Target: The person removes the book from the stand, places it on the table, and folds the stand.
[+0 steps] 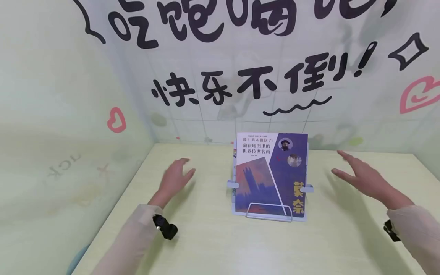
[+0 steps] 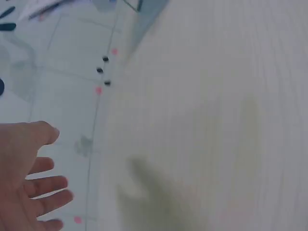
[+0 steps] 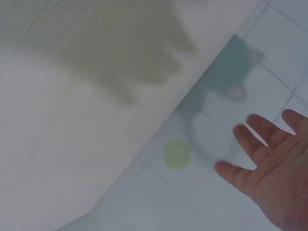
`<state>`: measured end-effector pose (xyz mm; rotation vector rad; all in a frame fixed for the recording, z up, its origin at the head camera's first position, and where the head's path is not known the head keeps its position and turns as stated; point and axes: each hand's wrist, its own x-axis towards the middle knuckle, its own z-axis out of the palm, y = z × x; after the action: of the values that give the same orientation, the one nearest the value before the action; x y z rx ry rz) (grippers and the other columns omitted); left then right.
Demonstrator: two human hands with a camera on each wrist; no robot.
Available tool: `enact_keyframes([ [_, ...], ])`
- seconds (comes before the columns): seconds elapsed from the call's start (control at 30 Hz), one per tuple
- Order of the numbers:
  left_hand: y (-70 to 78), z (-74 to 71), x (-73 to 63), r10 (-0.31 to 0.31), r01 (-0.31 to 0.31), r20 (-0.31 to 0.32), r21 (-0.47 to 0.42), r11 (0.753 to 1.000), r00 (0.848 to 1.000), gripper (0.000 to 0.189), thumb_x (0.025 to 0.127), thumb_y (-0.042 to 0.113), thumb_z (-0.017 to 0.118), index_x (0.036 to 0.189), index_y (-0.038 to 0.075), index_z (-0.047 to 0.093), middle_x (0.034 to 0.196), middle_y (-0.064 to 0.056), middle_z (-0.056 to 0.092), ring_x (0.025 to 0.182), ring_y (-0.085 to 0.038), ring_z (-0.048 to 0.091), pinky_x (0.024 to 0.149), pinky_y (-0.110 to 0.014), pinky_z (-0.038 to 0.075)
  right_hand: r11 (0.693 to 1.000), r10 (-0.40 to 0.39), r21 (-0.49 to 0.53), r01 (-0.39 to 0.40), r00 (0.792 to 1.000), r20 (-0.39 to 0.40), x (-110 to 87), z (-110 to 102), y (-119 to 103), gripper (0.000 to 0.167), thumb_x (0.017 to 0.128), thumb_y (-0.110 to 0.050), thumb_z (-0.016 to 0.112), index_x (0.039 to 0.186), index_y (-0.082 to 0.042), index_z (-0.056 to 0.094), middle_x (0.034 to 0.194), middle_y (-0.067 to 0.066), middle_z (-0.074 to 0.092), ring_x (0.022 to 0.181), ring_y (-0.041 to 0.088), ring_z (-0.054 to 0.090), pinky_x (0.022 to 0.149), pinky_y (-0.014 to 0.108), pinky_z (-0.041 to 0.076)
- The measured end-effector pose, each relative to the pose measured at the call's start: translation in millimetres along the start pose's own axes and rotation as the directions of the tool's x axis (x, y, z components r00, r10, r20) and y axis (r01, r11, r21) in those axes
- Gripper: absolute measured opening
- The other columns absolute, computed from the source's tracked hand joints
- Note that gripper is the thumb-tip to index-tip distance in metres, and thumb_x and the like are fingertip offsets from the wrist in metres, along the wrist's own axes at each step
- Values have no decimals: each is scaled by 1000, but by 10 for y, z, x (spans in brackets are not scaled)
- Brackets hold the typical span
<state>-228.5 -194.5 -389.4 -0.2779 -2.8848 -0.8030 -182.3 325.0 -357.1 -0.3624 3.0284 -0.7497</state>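
A book [image 1: 256,183] with a purple and white cover leans upright on a pale blue book stand [image 1: 235,211], between my two hands. Side clips and a wire bar at the bottom cross the front of the cover. My left hand [image 1: 174,178] hovers over the table to the left of the stand, fingers extended and holding nothing. On the other side, my right hand [image 1: 364,177] is also raised, its fingers spread apart in the right wrist view. Both hands are apart from the book. In the left wrist view a corner of the stand [image 2: 144,24] shows at the top.
The light wooden table [image 1: 206,244] meets a white tiled wall [image 1: 213,130] at the back, which bears large black lettering. A pale side wall [image 1: 51,172] with a pink heart rises at the left. A blue rounded object [image 1: 78,259] shows at the lower left edge.
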Motion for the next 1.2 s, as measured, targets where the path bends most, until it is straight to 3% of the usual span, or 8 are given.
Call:
enact_keyframes([
  [0.07, 228, 36, -3, 22, -22, -4, -170, 985, 1000, 35, 91, 21, 57, 118, -1, 55, 108, -17, 60, 99, -31, 56, 87, -45, 45, 999, -36, 29, 36, 999, 2, 5, 27, -146, 62, 94, -35, 50, 139, 2, 29, 117, 30, 52, 106, 45, 49, 81, 60, 40],
  [0.17, 569, 112, 5, 46, -34, 22, -371, 928, 999, 21, 89, 14, 59, 106, 1, 63, 94, -8, 65, 86, -22, 60, 74, -33, 52, 994, -74, 73, 75, 997, -17, 14, 88, -363, 44, 94, -29, 52, 123, 4, 50, 91, 16, 65, 81, 29, 61, 66, 42, 50],
  [0.23, 760, 179, 21, 55, -27, 52, -437, 899, 997, 18, 88, 14, 61, 102, 4, 65, 90, -4, 65, 81, -17, 60, 70, -28, 52, 991, -94, 91, 96, 995, -29, 34, 144, -480, 36, 93, -26, 54, 114, 3, 58, 83, 8, 66, 71, 21, 60, 59, 34, 49],
  [0.37, 1015, 314, 64, 54, 7, 115, -475, 880, 992, 17, 86, 14, 64, 99, 4, 67, 86, -2, 65, 76, -13, 59, 65, -24, 51, 986, -87, 141, 89, 996, -25, 74, 270, -625, 32, 92, -24, 57, 106, 4, 63, 79, 3, 65, 68, 18, 58, 56, 29, 47],
  [0.7, 1160, 464, 123, -1, 106, 220, -465, 879, 975, 16, 83, 11, 66, 93, -1, 63, 78, -6, 64, 68, -15, 60, 59, -25, 50, 962, 53, 273, -23, 993, -102, 100, 509, -691, 27, 86, -18, 65, 94, 7, 62, 77, 7, 65, 68, 17, 58, 55, 27, 47],
  [0.8, 1193, 471, 113, -18, 116, 208, -470, 875, 978, 13, 83, 7, 66, 91, -2, 59, 77, -7, 63, 67, -15, 60, 57, -24, 50, 958, 86, 283, -47, 989, -124, 112, 527, -727, 24, 84, -16, 67, 89, 7, 62, 76, 9, 65, 67, 16, 59, 55, 27, 47],
  [1.07, 1301, 494, 141, -49, 118, 134, -578, 808, 990, 13, 85, -1, 61, 96, -5, 55, 79, -11, 63, 67, -16, 59, 58, -26, 52, 942, 144, 323, -89, 978, -150, 164, 436, -757, 25, 84, -16, 67, 90, 8, 62, 74, 10, 66, 66, 20, 62, 54, 25, 48],
  [1.2, 1333, 477, 167, -64, 96, 74, -610, 787, 995, 12, 85, -2, 60, 96, -6, 56, 82, -12, 62, 72, -17, 60, 63, -26, 53, 931, 140, 358, -74, 977, -162, 200, 388, -767, 27, 85, -18, 66, 92, 8, 61, 74, 9, 66, 64, 12, 61, 53, 24, 48],
])
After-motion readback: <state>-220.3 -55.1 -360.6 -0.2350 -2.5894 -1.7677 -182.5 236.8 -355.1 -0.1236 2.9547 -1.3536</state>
